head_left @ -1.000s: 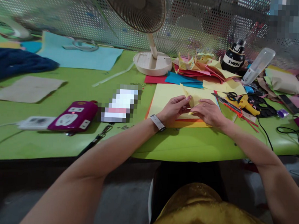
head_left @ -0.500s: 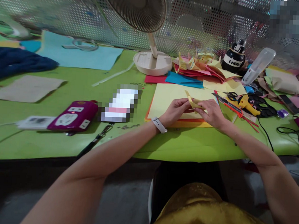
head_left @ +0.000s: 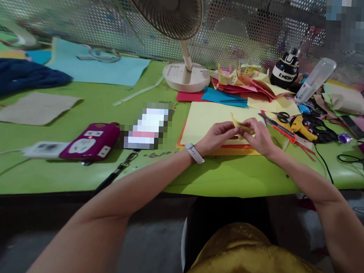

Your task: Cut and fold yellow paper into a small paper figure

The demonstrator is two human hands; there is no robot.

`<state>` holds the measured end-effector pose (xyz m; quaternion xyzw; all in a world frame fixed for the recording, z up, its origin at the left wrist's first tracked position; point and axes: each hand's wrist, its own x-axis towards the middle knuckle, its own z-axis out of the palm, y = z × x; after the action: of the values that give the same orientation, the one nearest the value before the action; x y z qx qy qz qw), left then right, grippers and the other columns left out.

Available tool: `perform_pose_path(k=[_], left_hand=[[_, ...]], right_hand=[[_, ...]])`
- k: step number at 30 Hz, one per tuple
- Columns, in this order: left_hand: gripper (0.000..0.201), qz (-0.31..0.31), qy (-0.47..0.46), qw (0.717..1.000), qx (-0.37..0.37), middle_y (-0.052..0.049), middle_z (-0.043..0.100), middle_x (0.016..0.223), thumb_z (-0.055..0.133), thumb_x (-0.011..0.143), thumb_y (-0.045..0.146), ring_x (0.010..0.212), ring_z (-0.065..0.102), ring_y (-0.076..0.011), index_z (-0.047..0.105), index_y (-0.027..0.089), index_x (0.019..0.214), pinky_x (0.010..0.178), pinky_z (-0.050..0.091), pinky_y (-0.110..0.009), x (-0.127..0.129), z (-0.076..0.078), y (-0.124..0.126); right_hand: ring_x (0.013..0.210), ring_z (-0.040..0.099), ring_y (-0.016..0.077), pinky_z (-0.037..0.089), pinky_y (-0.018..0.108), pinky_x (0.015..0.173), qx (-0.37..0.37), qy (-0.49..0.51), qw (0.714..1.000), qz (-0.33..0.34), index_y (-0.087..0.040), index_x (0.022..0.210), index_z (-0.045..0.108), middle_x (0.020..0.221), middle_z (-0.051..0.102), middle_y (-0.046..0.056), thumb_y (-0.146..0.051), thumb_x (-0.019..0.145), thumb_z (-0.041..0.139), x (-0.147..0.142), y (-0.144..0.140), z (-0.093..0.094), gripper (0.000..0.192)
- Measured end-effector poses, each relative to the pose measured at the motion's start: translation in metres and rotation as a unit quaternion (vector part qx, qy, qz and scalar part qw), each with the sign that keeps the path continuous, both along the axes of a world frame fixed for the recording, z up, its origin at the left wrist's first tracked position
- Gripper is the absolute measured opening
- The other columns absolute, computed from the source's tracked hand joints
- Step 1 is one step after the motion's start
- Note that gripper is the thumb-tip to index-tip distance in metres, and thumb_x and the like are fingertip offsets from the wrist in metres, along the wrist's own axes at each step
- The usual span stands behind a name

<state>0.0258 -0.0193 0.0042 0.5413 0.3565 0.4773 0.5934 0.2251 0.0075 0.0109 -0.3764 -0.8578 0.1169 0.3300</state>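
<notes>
A small folded piece of yellow paper (head_left: 238, 123) is pinched between both my hands, just above a stack of paper. My left hand (head_left: 220, 135), with a pale watch band (head_left: 194, 153) at its wrist, grips the piece from the left. From the right, the fingers of my right hand (head_left: 257, 135) close on its other side and hide part of it. Beneath my hands lies a pale yellow sheet (head_left: 197, 121) on top of orange sheets (head_left: 238, 152).
Right of the stack are a utility knife (head_left: 280, 128), scissors (head_left: 283, 116) and a yellow glue gun (head_left: 300, 126). Coloured paper scraps (head_left: 253, 85), a black bottle (head_left: 283, 70) and a fan (head_left: 187, 77) stand behind. A phone (head_left: 149, 127) and a purple power strip (head_left: 89, 142) lie left.
My fingers have shifted on the yellow paper, with my left thumb now across its front. The paper has turned more upright and moved slightly right.
</notes>
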Motion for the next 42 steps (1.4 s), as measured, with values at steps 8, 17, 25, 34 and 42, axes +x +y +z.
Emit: perform_pose_path(k=[8,17,25,34,42], left_hand=[[0.056,0.015,0.008,1.0,0.006,-0.004,0.075,0.081,0.085,0.071,0.069,0.081,0.071,-0.0171,0.076,0.015,0.081,0.087,0.063,-0.036,0.002,-0.003,0.002],[0.055,0.109,-0.107,0.988,-0.014,-0.002,0.078,0.087,0.09,0.065,0.067,0.088,0.076,-0.0168,0.074,0.017,0.083,0.093,0.063,-0.034,0.003,-0.004,0.01],[0.049,0.08,-0.131,0.988,-0.019,-0.003,0.081,0.093,0.09,0.069,0.062,0.098,0.078,-0.0214,0.077,0.018,0.087,0.103,0.06,-0.042,0.004,-0.008,0.009],[0.047,0.074,-0.136,0.988,-0.011,-0.006,0.082,0.097,0.09,0.07,0.06,0.106,0.078,-0.0259,0.079,0.019,0.089,0.107,0.059,-0.046,0.005,-0.006,0.007],[0.047,0.076,-0.138,0.987,-0.018,-0.005,0.082,0.096,0.091,0.07,0.061,0.107,0.078,-0.0258,0.078,0.02,0.088,0.106,0.06,-0.044,0.004,-0.007,0.008]], right_hand=[[0.092,0.072,0.0251,0.054,0.045,0.091,0.001,0.021,1.0,-0.003,-0.025,0.111,0.061,0.099,0.076,0.007,-0.055,0.1,0.062,-0.002,-0.001,-0.002,0.033],[0.119,0.064,0.0274,0.058,0.044,0.093,-0.049,0.207,0.975,-0.066,-0.027,0.139,0.053,0.133,0.064,0.013,-0.063,0.086,0.076,0.008,0.016,0.009,0.068],[0.073,0.064,0.0153,0.055,0.029,0.064,-0.307,0.309,0.9,-0.012,-0.022,0.093,0.067,0.083,0.073,0.002,-0.069,0.06,0.09,-0.005,0.009,0.01,0.061],[0.07,0.062,0.0136,0.052,0.028,0.065,-0.339,0.35,0.873,-0.019,-0.022,0.089,0.065,0.074,0.068,-0.002,-0.063,0.054,0.095,-0.006,0.013,0.009,0.06],[0.07,0.064,0.0143,0.054,0.029,0.067,-0.362,0.357,0.861,-0.004,-0.023,0.084,0.063,0.073,0.069,-0.001,-0.065,0.055,0.095,-0.003,0.018,0.004,0.06]])
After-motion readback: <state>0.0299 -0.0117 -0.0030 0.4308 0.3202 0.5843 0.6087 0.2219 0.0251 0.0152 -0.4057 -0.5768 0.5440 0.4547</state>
